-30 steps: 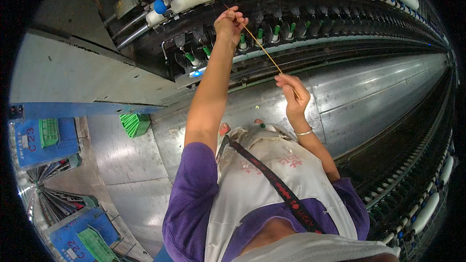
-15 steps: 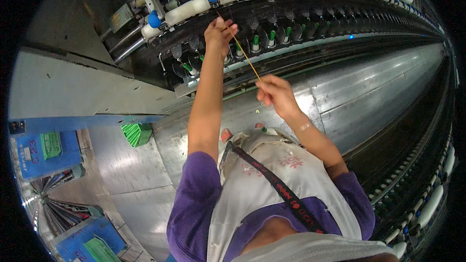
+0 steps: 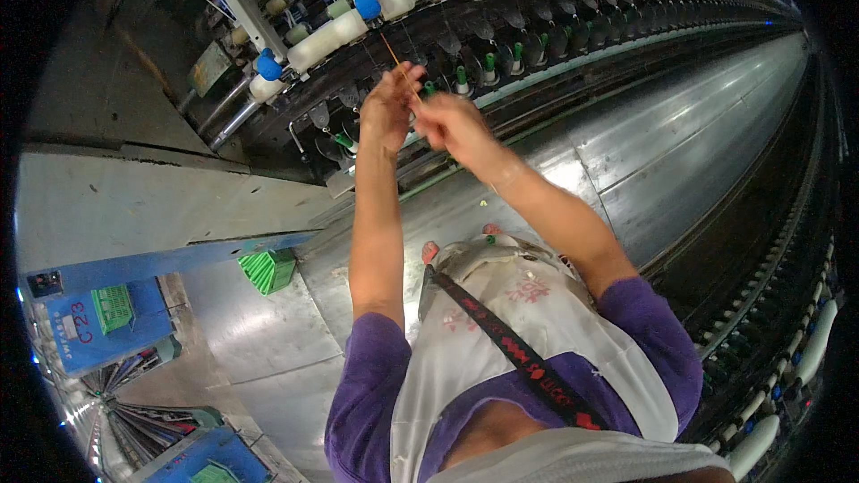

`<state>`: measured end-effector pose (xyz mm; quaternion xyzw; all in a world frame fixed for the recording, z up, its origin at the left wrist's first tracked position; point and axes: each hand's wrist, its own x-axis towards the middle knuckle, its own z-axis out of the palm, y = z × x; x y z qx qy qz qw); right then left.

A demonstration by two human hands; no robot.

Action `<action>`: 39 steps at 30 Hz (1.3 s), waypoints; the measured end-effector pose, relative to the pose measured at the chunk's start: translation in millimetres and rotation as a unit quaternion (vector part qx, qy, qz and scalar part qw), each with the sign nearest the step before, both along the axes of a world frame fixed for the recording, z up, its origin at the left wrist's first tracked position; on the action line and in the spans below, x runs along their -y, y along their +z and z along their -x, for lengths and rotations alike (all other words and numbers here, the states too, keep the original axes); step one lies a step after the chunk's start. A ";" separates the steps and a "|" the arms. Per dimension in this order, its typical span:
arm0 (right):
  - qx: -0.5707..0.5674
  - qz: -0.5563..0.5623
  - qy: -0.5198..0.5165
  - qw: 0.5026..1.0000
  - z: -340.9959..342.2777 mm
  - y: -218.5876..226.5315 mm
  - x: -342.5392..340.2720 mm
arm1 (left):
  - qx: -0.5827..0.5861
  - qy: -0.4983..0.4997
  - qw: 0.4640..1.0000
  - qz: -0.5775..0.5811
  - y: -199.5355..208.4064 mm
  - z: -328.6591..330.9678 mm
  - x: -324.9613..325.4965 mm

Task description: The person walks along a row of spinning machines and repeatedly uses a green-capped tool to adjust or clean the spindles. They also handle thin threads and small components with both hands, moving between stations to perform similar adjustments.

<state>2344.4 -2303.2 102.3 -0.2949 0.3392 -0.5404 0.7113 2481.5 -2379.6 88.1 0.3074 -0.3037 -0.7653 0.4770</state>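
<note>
A thin orange-yellow stick [image 3: 391, 50] slants up from my hands toward the white rollers [image 3: 329, 42] of a spinning machine. My left hand [image 3: 386, 116] has its fingers bent at the stick's middle, pinching it. Close against it on the right, my right hand [image 3: 455, 128] is closed round the stick's lower end, slightly blurred. Both are in front of the row of spindles with green-topped bobbins [image 3: 462, 79]. The stick's tip is near the rollers' lower edge; whether it touches anything cannot be made out.
Blue knobs [image 3: 367, 4] line the roller row. At left juts a grey machine end panel [image 3: 161, 206]. A green basket [image 3: 267, 270] sits on the metal floor [image 3: 286, 340]. Another spindle row [image 3: 761, 340] runs along the right side.
My right hand has moved up and left along the stick to meet my left hand. My left hand sits slightly lower in view, and the whole view has shifted a little.
</note>
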 end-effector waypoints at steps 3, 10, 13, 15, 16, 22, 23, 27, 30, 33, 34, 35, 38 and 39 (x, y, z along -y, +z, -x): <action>0.027 -0.076 0.031 0.996 22.5 -1.9 -86.7 | -0.100 -0.090 0.990 -0.050 -4.5 5.7 -23.0; -0.105 -0.033 0.023 0.994 21.4 1.0 -68.9 | -0.035 -0.004 0.995 -0.092 -9.7 15.1 -17.4; -0.063 0.010 0.034 0.997 4.0 4.9 0.6 | 0.024 0.048 0.994 -0.096 -8.4 6.3 -5.8; -0.049 -0.002 -0.004 0.999 -15.2 4.7 63.7 | -0.010 0.062 0.995 -0.074 -11.4 -1.5 -9.9; -0.049 -0.015 -0.043 0.998 -25.5 4.0 95.3 | -0.008 0.063 0.995 -0.081 -13.8 -5.3 -14.7; 0.043 -0.071 -0.074 0.994 -32.1 6.1 128.0 | 0.044 0.064 0.993 -0.089 -13.0 -19.0 -35.2; 0.018 -0.028 -0.073 0.997 -27.6 8.6 98.1 | 0.046 0.031 0.997 -0.052 -8.9 -17.9 -34.3; -0.056 -0.011 0.018 0.998 11.4 18.9 -63.9 | 0.073 -0.035 0.997 0.006 10.1 1.7 -26.6; -0.177 -0.060 0.051 0.981 62.2 13.7 -161.7 | 0.078 -0.033 0.996 -0.005 18.8 18.9 -21.0; -0.314 0.002 0.076 0.946 139.6 -2.1 -210.9 | 0.049 0.012 0.999 0.003 24.0 26.7 -15.5; -0.387 -0.062 0.037 0.919 167.4 -7.0 -220.0 | 0.025 0.034 0.999 0.015 25.5 27.3 -14.8; -0.385 -0.046 -0.035 0.921 190.8 -13.3 -222.4 | 0.012 0.079 0.997 0.017 27.0 27.5 -14.8; -0.373 0.111 -0.228 0.892 243.0 -17.4 -214.1 | -0.071 0.181 0.981 0.019 29.1 25.8 -24.1; -0.287 0.120 -0.267 0.912 252.2 -12.8 -206.1 | -0.031 0.186 0.982 0.019 27.8 24.6 -30.6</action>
